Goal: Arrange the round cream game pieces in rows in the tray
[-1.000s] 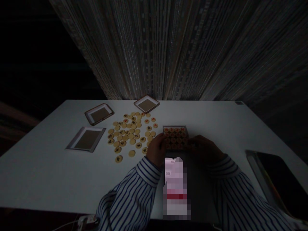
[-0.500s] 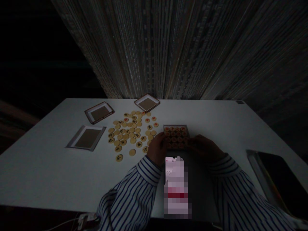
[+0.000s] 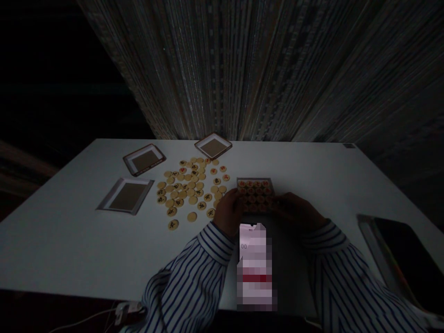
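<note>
A small open box [image 3: 255, 180] sits in front of me, filled with rows of Chinese chess pieces [image 3: 255, 192] marked in red. My left hand [image 3: 228, 212] is closed on the box's left side, and my right hand [image 3: 299, 211] grips its right side. Shadow hides most of the fingertips. Left of the box, many loose chess pieces [image 3: 192, 200] lie spread on the white table [image 3: 69, 236]; some show black or red characters, others lie blank side up.
Three shallow box parts, a pale one [image 3: 128, 196], a brown-rimmed one [image 3: 144, 160] and another [image 3: 213, 146], lie left and behind the pieces. A lit phone [image 3: 255, 259] is between my forearms. A dark flat object [image 3: 405, 254] lies right. A string curtain [image 3: 236, 69] hangs behind.
The view has shifted slightly, so everything on the table sits a little higher in the picture. Both hands stay on the box; the loose pieces keep their places.
</note>
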`<state>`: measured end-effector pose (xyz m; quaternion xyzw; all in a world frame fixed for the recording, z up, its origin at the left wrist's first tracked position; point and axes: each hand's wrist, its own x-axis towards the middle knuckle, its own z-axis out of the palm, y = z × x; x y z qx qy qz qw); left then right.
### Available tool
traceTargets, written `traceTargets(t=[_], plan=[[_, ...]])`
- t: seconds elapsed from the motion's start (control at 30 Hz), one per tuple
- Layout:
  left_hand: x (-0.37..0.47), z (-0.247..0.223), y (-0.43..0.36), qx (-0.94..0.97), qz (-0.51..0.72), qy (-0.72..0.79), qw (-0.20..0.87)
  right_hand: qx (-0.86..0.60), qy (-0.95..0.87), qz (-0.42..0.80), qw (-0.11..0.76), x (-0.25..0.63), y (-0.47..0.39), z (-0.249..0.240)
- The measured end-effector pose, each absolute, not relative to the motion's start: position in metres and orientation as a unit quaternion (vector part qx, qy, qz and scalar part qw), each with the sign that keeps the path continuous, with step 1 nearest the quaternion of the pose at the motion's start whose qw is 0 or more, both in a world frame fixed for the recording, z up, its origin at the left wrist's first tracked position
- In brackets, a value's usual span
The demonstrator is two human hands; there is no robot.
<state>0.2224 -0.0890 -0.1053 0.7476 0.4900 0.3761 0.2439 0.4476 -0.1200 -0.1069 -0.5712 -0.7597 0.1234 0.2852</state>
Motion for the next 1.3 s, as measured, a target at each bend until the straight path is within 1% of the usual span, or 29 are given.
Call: traceTargets(t=[0.27,0.6,0.97,1.3], plan=[[0.2213,-0.104,-0.0888,0.752,0.364,0.492,0.245,-0.565,-0.769,0.138,0.265,0.446,-0.1209,-0.0996],[0.2213,-0.104,-0.0891,0.754,0.36,0.492,0.245,-0.578,-0.759,0.137,0.268,0.4453,-0.1211,-0.101],[0.2228,-0.1023,-0.0895,0.749,0.368,0.487,0.256,-0.563,-0.751,0.165,0.302,0.4467,-0.1219,-0.1003],[0.2225,-0.1027,-0.0899,0.75,0.36,0.491,0.258,-0.575,-0.764,0.154,0.251,0.4456,-0.1212,-0.0986]])
